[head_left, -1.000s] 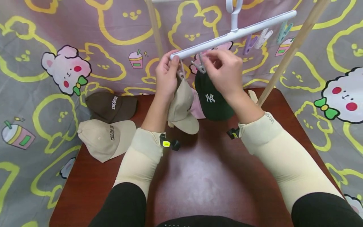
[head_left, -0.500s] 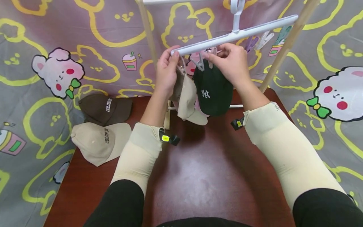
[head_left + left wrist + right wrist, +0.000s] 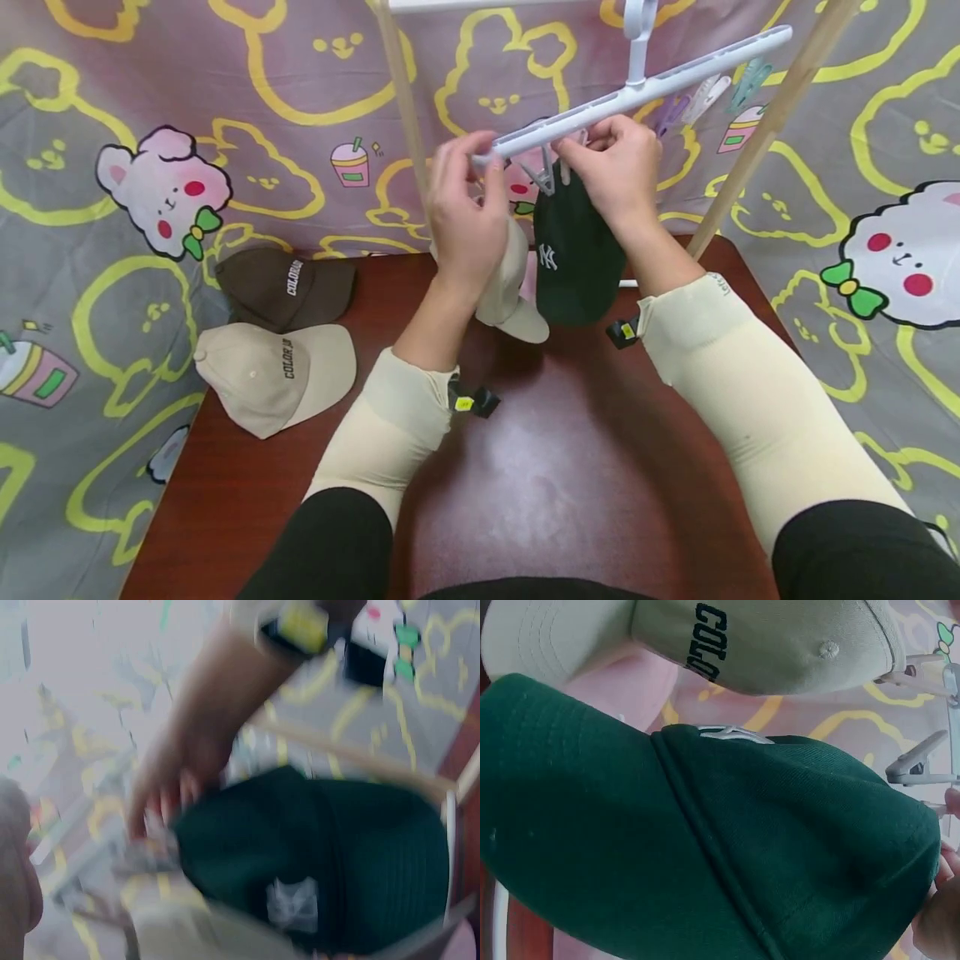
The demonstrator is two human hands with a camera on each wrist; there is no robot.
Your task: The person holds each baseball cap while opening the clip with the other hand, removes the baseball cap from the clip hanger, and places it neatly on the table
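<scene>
A white hanger (image 3: 570, 125) with clips hangs aslant from the rack. At its near left end is my left hand (image 3: 468, 217), with curled fingers and thumb about the bar's tip. Below that hand hangs a beige cap (image 3: 517, 308), its top hidden in the head view. My right hand (image 3: 618, 171) pinches a clip (image 3: 576, 150) at the top of a dark green cap (image 3: 577, 275) with a white emblem. This cap hangs brim down in the right wrist view. Beside it, a pale grey clip (image 3: 916, 766) stands apart from the cap. The left wrist view is blurred.
A brown cap (image 3: 285, 287) and another beige cap (image 3: 277, 375) lie on the table's left side. Purple, white and green clips (image 3: 748, 83) hang on the hanger's right. Wooden rack posts (image 3: 780, 125) stand on both sides, before a patterned curtain (image 3: 285, 150).
My left hand has shifted right and nearer, now covering the beige cap's top. My right hand has moved from the grey clip to another clip on the green cap. The hanger has swung slightly.
</scene>
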